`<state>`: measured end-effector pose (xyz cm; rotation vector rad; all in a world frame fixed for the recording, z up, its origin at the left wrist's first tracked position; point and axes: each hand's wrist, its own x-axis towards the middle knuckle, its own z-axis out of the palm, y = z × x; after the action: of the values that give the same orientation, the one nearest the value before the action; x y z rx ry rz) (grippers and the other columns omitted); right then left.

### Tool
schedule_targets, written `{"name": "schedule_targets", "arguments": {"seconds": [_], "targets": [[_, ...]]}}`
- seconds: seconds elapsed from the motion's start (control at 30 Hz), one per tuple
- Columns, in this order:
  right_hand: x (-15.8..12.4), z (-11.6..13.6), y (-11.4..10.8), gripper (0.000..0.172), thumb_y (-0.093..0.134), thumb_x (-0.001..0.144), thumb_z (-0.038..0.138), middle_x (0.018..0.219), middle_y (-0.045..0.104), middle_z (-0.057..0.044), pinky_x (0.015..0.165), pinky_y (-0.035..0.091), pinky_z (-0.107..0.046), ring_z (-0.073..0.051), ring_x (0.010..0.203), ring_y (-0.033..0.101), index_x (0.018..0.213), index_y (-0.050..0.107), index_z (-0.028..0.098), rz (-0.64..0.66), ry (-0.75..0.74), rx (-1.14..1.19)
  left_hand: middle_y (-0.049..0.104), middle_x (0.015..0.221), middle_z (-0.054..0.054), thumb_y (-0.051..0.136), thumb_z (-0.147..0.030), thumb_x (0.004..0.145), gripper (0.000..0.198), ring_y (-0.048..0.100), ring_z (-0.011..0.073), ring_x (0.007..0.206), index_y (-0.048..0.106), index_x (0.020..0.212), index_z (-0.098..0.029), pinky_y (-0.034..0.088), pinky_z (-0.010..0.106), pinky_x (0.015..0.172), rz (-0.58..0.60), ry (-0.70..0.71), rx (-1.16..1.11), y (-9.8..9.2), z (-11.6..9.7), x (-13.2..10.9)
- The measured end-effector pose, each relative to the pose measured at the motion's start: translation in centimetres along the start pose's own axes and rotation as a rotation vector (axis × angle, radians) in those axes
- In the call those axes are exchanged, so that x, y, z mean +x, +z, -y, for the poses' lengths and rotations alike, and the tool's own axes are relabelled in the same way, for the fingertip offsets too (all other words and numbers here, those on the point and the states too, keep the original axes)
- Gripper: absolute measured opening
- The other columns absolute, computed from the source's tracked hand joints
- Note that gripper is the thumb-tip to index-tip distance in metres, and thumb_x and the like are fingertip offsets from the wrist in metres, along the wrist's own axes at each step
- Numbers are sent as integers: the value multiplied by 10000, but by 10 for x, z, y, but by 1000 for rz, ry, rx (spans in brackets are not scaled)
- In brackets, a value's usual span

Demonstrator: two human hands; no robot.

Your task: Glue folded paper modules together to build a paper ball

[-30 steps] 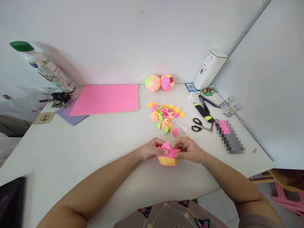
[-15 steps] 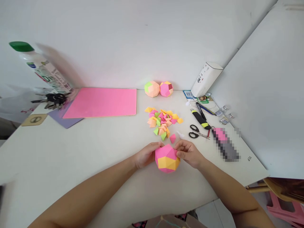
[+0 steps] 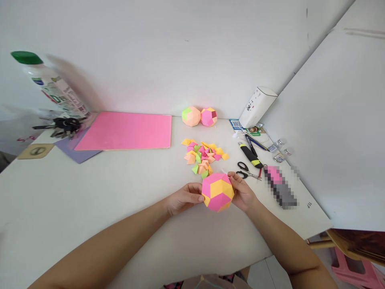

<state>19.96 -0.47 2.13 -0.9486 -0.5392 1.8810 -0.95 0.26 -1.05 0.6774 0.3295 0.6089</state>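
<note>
Between my hands is a faceted paper ball (image 3: 217,192) in pink and yellow-orange, held up over the near part of the table. My left hand (image 3: 185,197) grips its left side, thumb in front. At the upper right side of the ball my right hand (image 3: 242,190) is closed on it, with some fingers hidden behind. Just beyond the ball lies a heap of small folded paper pieces (image 3: 207,152) in pink, orange, peach and green. Two more paper balls stand against the wall: a peach and green one (image 3: 191,116) and a pink and yellow one (image 3: 208,117).
A pink sheet (image 3: 129,130) lies over a purple one (image 3: 78,150) at the left, near keys (image 3: 64,125) and a tall green-capped bottle (image 3: 57,84). On the right are scissors (image 3: 243,170), a black and yellow cutter (image 3: 251,155), a white box (image 3: 258,106) and small jars (image 3: 281,154).
The paper ball has been turned, so different pink and yellow faces point at me. It sits slightly further right and higher. My left thumb has come round to its front.
</note>
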Motion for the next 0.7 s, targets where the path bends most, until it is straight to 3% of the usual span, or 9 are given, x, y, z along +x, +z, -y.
{"name": "schedule_targets", "arguments": {"seconds": [0.17,0.33,0.43,0.57,0.7], "targets": [[-1,4,5,179,741,678,275,687,675,43,540,454,-192,-91,616,616,810,642,207,-22,25,-33,689,733,26,739,-189,639,82,602,159,734,724,718,-172,450,306,747,-27,-2,9,-3,0,0],[-3,7,8,213,716,666,221,763,670,35,600,463,-199,-94,690,610,866,647,213,70,14,-74,688,767,42,706,-194,677,75,612,170,779,712,743,-159,446,325,794,-97,29,-87,1,-1,-1],[-5,7,7,246,718,660,182,776,655,37,627,471,-205,-92,702,602,884,632,234,131,-117,-180,689,877,66,658,-182,712,143,617,194,859,704,846,-159,436,343,841,-145,65,-93,8,-3,1],[-12,5,7,210,695,715,190,869,644,-2,673,489,-238,-117,780,607,902,607,230,153,-384,-480,602,1177,104,599,-228,757,329,499,267,1157,627,1081,-175,344,415,999,-160,223,-29,14,0,4],[-21,1,12,206,639,766,188,953,643,-56,788,496,-314,-167,891,616,967,606,219,208,-603,-894,521,1270,84,581,-293,809,386,433,258,1220,522,1185,-232,334,434,1016,-276,290,222,15,12,1]]}}
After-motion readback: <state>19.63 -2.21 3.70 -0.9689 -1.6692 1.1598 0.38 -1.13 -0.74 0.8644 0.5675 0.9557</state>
